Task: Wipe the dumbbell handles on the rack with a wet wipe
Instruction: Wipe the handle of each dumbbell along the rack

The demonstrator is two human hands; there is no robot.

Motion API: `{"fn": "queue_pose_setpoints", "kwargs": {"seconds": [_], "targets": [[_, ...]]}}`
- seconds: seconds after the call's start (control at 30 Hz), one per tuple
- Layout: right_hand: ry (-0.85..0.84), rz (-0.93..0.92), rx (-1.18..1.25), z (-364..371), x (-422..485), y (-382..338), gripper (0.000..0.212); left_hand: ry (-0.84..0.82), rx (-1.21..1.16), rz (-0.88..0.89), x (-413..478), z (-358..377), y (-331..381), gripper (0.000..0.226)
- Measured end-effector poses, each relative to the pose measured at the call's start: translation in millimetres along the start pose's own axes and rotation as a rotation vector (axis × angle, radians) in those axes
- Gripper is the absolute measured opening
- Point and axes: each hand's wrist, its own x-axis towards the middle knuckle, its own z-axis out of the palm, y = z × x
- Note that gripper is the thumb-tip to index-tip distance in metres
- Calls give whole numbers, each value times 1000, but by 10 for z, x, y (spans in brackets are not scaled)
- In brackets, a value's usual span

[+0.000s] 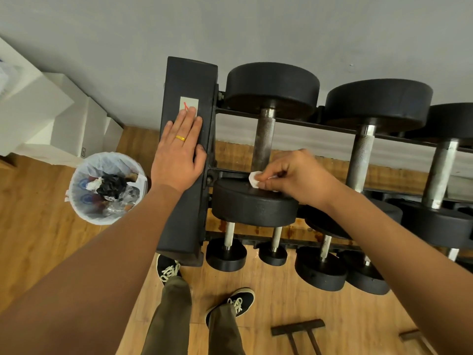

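Both forearms reach out from under the camera, bare to the wrist. My left hand (176,155) lies flat on the black side post of the rack (184,221), its fingers (186,121) straight and close together, gripping nothing, tips over a pale sticker with a red mark. A gold ring (181,137) sits on one of them.

My right hand (294,175) is curled, its fingers (266,185) pinching a small crumpled white wet wipe (254,179). The wipe sits at the near end of the handle (265,139) of the leftmost dumbbell (253,203) on the upper tier, right where the bar meets the near head.

That handle's long axis runs straight away from me toward the grey wall, from the near head to the far head (271,88). It is a round steel bar, knurled and dull, darker than the brighter silver knurled bars of the two dumbbells to its right, which lie parallel to it. The heads are thick black discs with a matte, slightly grainy surface. The rack's rails are thin black bars crossing under the handles.

Smaller dumbbells with slim shiny handles sit on the lower tier, pointing the same way. On the wooden plank floor (38,213) to the left stands a round bin (76,198) lined with a clear bag, holding crumpled waste. My dark laced shoes and olive trousers show below.
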Motion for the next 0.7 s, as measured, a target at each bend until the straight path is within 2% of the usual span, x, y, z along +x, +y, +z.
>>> {"fn": "queue_pose_setpoints", "kwargs": {"seconds": [0.1, 0.2, 0.3, 0.4, 0.5, 0.6, 0.7], "targets": [[59, -26, -9, -30, 29, 25, 13, 4, -3, -3, 2, -3, 0, 58], [318, -70, -83, -101, 21, 49, 17, 2, 0, 1, 1, 10, -9, 58], [447, -253, -294, -201, 54, 89, 20, 3, 0, 2, 0, 16, -13, 58], [437, -444, -541, -230, 127, 182, 37, 8, 0, 2, 0, 20, -22, 58], [378, -570, -676, -278, 224, 271, 54, 13, 5, 2, 2, 29, -18, 58], [260, -651, -774, -324, 310, 346, 53, 18, -1, 7, 2, 35, -24, 58], [140, -653, -818, -383, 327, 387, 56, 17, -2, 11, 4, 36, -23, 58]]}}
